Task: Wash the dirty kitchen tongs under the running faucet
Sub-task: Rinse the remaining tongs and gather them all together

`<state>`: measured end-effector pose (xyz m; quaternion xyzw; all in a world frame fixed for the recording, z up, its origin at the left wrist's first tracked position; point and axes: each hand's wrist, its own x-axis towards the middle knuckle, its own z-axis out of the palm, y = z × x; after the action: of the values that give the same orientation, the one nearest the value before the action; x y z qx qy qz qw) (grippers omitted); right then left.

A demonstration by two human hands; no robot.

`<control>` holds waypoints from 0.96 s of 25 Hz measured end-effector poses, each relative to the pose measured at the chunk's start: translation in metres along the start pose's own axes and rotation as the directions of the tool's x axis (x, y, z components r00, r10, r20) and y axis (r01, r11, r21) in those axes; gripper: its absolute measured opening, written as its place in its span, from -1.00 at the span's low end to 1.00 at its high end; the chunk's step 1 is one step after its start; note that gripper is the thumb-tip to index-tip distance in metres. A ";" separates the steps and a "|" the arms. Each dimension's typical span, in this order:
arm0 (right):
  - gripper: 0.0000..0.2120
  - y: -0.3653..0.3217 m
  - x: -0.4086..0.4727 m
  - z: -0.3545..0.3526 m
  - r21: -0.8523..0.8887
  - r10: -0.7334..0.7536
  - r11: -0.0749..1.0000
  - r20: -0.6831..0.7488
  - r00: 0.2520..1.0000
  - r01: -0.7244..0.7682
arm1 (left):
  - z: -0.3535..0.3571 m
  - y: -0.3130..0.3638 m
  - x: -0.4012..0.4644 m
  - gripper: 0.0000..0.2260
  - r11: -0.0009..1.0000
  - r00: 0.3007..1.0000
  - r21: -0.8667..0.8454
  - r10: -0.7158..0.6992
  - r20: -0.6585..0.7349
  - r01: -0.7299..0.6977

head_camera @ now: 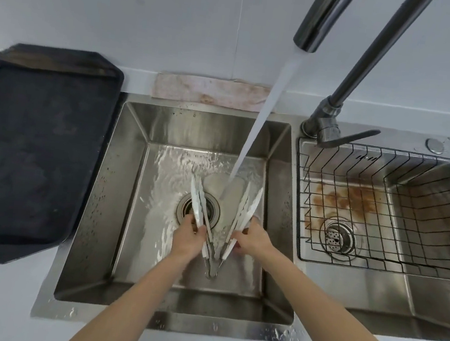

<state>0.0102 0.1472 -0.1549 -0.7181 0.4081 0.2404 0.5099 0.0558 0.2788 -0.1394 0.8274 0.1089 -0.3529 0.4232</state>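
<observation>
White kitchen tongs (244, 209) with metal arms are spread in a wide V low in the left sink basin (129, 187), hinge end toward me. My left hand (189, 235) grips the left arm, my right hand (254, 239) grips the right arm. The faucet spout (316, 21) pours a thick stream of water (261, 112) that lands between the two tong tips. Water sheets over the basin floor around the drain (186, 205), which the left arm partly covers.
A black tray (33, 148) lies on the counter at the left. A stained cloth (207, 91) lies behind the basin. The right basin holds a black wire rack (382, 210) over a rusty stain. The faucet base and lever (332, 129) stand between the basins.
</observation>
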 end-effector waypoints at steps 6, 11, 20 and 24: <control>-0.52 0.018 0.008 0.010 -0.179 0.037 0.983 0.005 0.999 -0.035 | 0.014 -0.014 0.004 -0.70 0.988 0.996 0.124 -0.087 -0.014 0.088; -0.45 0.029 0.018 0.021 -0.168 0.113 0.980 0.030 0.993 -0.107 | 0.020 -0.027 0.014 -0.70 0.974 0.986 0.158 -0.165 -0.007 0.164; -0.52 0.039 0.030 0.030 -0.168 0.109 0.980 -0.011 0.994 -0.109 | 0.026 -0.038 0.034 -0.70 0.941 0.965 0.233 -0.260 0.030 0.246; -0.52 0.038 0.032 0.019 -0.113 0.108 0.987 -0.086 0.990 -0.117 | 0.019 -0.038 0.045 -0.68 0.947 0.970 0.230 -0.239 0.044 0.223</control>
<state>-0.0022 0.1486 -0.2064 -0.7316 0.4532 0.2636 0.4358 0.0611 0.2818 -0.2013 0.8381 0.1496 -0.4390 0.2870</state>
